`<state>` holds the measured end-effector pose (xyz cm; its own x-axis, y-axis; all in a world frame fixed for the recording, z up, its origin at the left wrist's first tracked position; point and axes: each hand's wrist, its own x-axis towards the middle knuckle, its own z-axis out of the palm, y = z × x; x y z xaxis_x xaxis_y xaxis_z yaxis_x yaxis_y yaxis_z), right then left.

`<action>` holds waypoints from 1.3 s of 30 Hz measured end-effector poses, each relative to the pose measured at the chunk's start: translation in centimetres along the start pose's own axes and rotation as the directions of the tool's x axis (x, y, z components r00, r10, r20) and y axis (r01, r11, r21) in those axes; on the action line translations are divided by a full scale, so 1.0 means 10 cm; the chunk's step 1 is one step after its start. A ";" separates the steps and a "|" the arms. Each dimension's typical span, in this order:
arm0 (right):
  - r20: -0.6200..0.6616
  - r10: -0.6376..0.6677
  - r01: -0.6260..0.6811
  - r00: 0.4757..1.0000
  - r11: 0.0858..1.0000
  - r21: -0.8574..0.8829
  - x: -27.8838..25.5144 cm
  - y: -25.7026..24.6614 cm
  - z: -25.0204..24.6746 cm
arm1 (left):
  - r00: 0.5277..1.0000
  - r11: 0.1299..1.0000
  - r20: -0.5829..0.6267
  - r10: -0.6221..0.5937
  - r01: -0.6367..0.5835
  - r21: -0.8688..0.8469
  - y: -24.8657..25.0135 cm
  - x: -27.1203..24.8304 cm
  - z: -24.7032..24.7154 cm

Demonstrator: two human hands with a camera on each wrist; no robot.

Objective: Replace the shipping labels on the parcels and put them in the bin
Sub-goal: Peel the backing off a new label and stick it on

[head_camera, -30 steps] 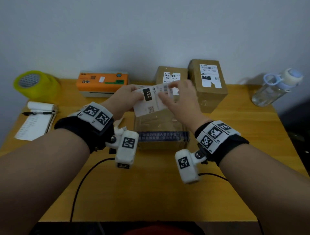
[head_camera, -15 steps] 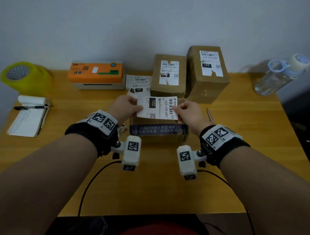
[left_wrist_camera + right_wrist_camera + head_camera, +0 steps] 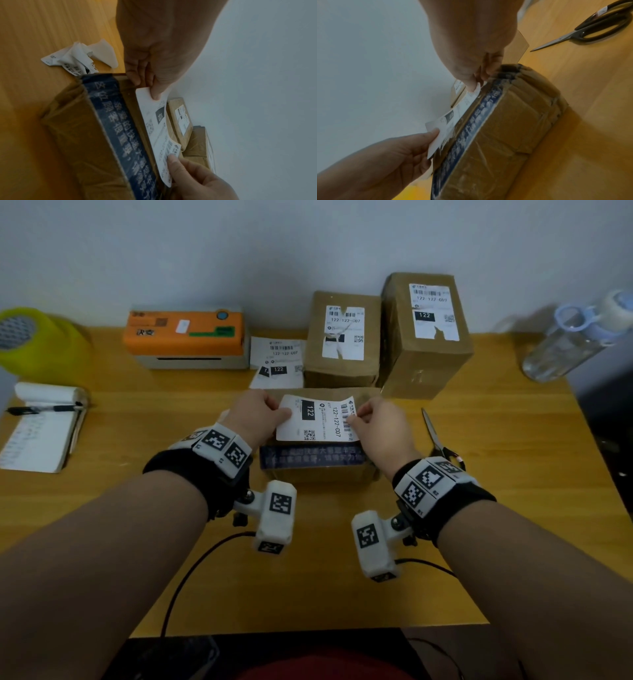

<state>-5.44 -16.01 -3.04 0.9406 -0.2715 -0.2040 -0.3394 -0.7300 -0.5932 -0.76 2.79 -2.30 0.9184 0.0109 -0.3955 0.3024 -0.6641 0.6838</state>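
A white shipping label (image 3: 317,419) marked 122 is stretched flat just above the top of a brown parcel (image 3: 318,465) with a blue tape band. My left hand (image 3: 255,416) pinches the label's left end (image 3: 150,98). At the barcode end, my right hand (image 3: 375,422) pinches it between thumb and fingers (image 3: 472,85). Two more brown parcels (image 3: 342,337) (image 3: 426,333) with torn white labels stand behind, by the wall. Loose printed labels (image 3: 276,361) lie beside them. No bin is in view.
An orange label printer (image 3: 186,337) sits at the back. Scissors (image 3: 435,436) lie right of the parcel, a water bottle (image 3: 568,337) at far right. A yellow tape roll (image 3: 30,340) and notepad with pen (image 3: 41,426) are at left. Crumpled old label scraps (image 3: 78,62) lie left of the parcel.
Both hands brought the label down from in front of the rear parcels and turned it flat over the near parcel's top. My right hand shifted to the barcode end.
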 end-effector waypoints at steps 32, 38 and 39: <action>0.336 -0.262 0.418 0.905 0.699 -0.580 -0.07 -0.03 0.45 | 0.997 0.990 0.048 0.055 -0.061 0.126 -0.06 0.07 0.05; 0.312 -0.219 0.373 0.925 0.684 -0.627 -0.01 0.30 0.14 | 0.998 0.997 0.059 0.026 -0.030 0.066 -0.12 0.13 0.04; 0.311 -0.211 0.368 0.927 0.683 -0.632 -0.03 0.28 0.14 | 0.998 0.997 0.054 0.026 -0.029 0.067 -0.12 0.13 0.05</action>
<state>-6.64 -17.14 -5.77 0.9469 0.0979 -0.3063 0.1066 -0.9942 0.0119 -0.10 3.28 -3.92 0.9108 -0.0463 -0.4102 0.2575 -0.7129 0.6523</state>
